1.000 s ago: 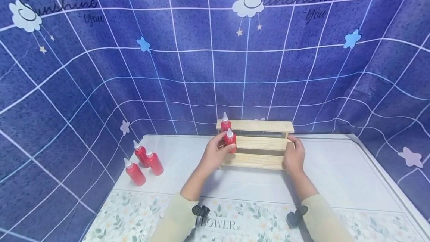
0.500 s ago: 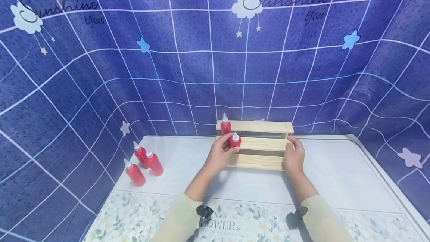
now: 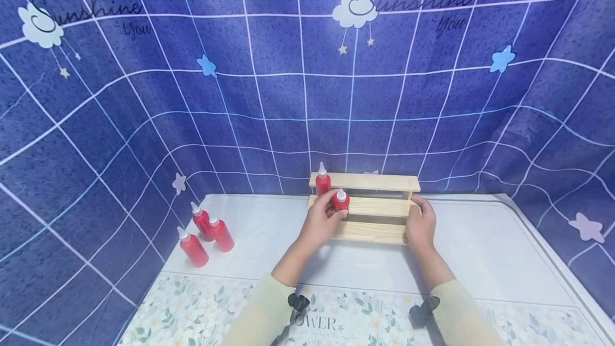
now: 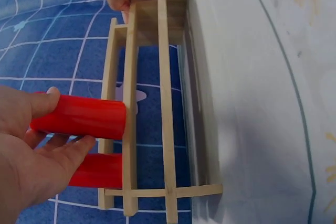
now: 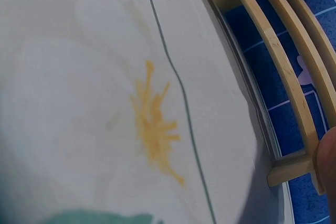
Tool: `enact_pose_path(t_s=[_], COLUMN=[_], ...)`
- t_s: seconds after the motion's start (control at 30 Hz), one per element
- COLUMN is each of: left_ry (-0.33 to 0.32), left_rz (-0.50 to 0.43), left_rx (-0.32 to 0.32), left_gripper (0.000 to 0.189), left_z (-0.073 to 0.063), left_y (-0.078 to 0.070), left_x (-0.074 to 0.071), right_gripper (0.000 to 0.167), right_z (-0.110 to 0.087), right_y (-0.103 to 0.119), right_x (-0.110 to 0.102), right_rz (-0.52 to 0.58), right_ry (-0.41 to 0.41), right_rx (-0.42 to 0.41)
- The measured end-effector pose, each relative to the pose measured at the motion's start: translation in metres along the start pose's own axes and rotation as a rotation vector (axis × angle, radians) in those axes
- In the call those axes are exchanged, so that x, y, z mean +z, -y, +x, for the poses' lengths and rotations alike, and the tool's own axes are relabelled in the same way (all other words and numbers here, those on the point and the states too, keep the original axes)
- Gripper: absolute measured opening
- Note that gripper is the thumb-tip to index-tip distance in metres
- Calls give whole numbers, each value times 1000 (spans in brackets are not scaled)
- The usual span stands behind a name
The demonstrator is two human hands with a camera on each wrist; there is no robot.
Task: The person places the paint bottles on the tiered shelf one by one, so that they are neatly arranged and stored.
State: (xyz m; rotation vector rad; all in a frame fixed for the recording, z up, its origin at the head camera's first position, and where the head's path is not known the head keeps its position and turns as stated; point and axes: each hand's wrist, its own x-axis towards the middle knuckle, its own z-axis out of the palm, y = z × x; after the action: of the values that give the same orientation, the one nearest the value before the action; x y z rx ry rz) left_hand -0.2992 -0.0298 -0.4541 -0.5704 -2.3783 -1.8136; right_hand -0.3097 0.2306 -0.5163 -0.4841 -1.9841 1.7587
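My left hand (image 3: 321, 221) grips a red squeeze bottle (image 3: 341, 202) with a white pointed cap, thumb on one side and fingers round the other. In the left wrist view the base of this bottle (image 4: 86, 116) meets the middle board of a three-tier wooden shelf (image 3: 379, 206); whether it bears on the board I cannot tell. A second red bottle (image 3: 323, 181) stands upright at the shelf's left end, its lower part hidden by my hand. At the right end, my right hand (image 3: 420, 224) holds the shelf's side; some of its fingers are hidden behind the wood.
Three more red bottles, among them a front one (image 3: 194, 249), stand grouped at the left of the white table (image 3: 499, 250). A flowered cloth (image 3: 370, 324) covers the near part. Behind the shelf hangs a blue gridded curtain (image 3: 269, 95).
My left hand has shifted a little to the right along the shelf with its bottle, uncovering more of the second bottle. My right hand has stayed at the shelf's right end.
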Motion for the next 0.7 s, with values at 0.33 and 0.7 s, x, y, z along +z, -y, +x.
enact_pose_path(t_s=[0.33, 0.7], left_ry=[-31, -56], left_rz=[168, 198], left_rx=[55, 13], left_gripper=[59, 65], left_z=[6, 10], left_y=[7, 11], left_x=[5, 11], right_gripper=[44, 43], right_z=[2, -1], right_y=[2, 1], right_x=[0, 2], right_rz=[11, 16], right_ry=[-10, -13], right_rx=[-21, -29])
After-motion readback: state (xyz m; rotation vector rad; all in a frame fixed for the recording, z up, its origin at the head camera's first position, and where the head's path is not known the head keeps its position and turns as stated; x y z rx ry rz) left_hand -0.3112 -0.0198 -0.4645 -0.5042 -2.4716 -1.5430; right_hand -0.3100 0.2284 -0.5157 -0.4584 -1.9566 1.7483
